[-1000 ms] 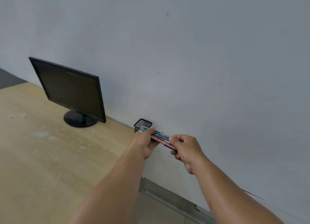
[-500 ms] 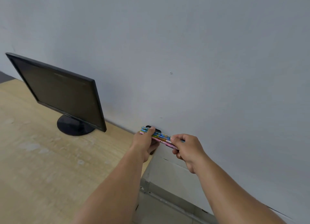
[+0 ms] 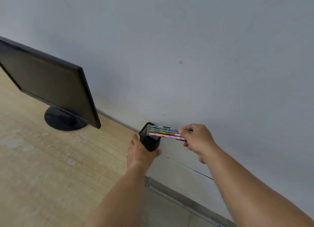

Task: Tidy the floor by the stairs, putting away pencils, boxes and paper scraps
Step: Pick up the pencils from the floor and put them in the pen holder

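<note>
A bundle of several patterned pencils (image 3: 164,131), blue, green and pink, lies level in the air with my right hand (image 3: 197,140) closed on its right end. Their left tips reach over the mouth of a black mesh pencil cup (image 3: 150,139) that stands at the far right corner of the wooden desk, against the wall. My left hand (image 3: 140,152) wraps around the cup's lower side, and the cup leans slightly toward the pencils.
A black monitor (image 3: 49,89) on a round base stands on the desk (image 3: 51,167) to the left, close to the grey wall. Right of the desk edge there is a gap down to the floor, with a metal strip (image 3: 178,200) along the wall's foot.
My left hand has let go of the pencils' left end and dropped onto the mesh cup. The right hand still holds the bundle, its tips now over the cup's opening. The view moved closer.
</note>
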